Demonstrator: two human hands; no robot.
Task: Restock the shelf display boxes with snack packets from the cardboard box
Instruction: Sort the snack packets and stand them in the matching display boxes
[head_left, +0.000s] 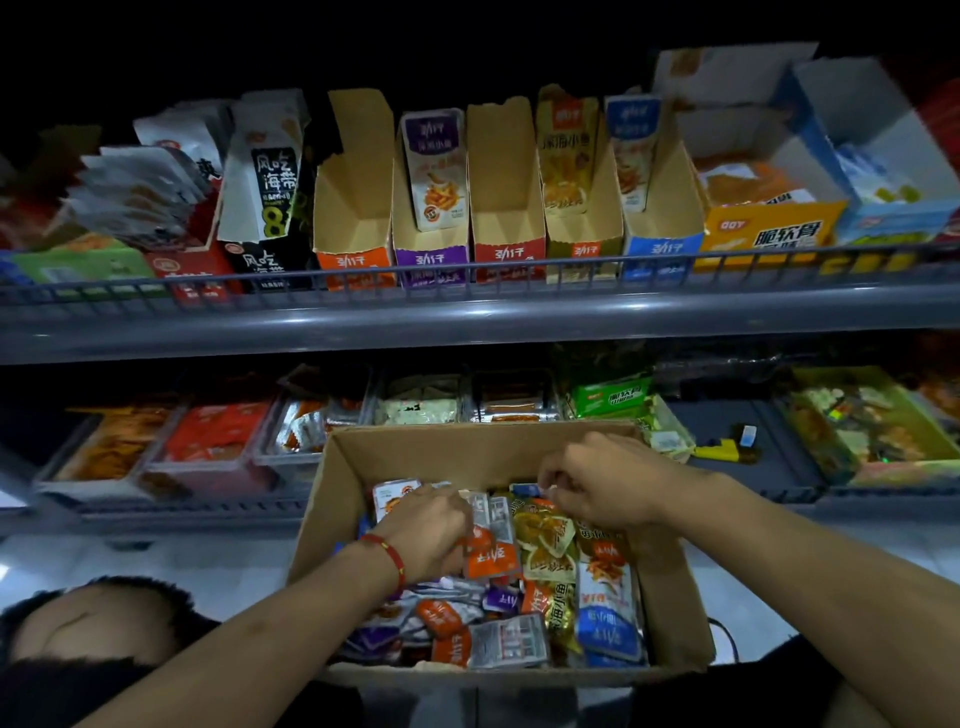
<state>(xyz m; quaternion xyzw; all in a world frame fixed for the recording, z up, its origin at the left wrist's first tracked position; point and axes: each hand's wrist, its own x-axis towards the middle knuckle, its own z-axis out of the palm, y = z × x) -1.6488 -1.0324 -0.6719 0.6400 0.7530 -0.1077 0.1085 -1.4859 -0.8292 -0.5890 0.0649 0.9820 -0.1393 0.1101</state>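
1. Nearest me, the cardboard box (670, 587) sits open below the shelves, and I read this as the sorting step: both my hands are down among the loose snack packets (545, 551), with nothing lifted out yet.
2. My left hand (428, 525), with a red string bracelet (390, 560) at the wrist, has its fingers curled down into the heap at an orange packet (493, 558). I cannot tell whether they have closed on it or only press against it.
3. My right hand (605, 486) hovers over the far end of the box, thumb and forefinger drawn together as if nipping a packet edge. What they hold, if anything, is too small to make out.
4. Beyond the box, the lower shelf (727, 441) carries trays of other snacks, not my concern.
5. Farthest, on the upper shelf (467, 312), stand the display boxes. The orange display box (358, 208) and the red display box (506, 208) look empty, while the purple display box (431, 244), gold display box (584, 244) and blue display box (662, 244) hold only a few packets each.
6. Next, I judge, I must gather packets of one colour, square them into a stack, then raise them to the matching display box, probably orange first.
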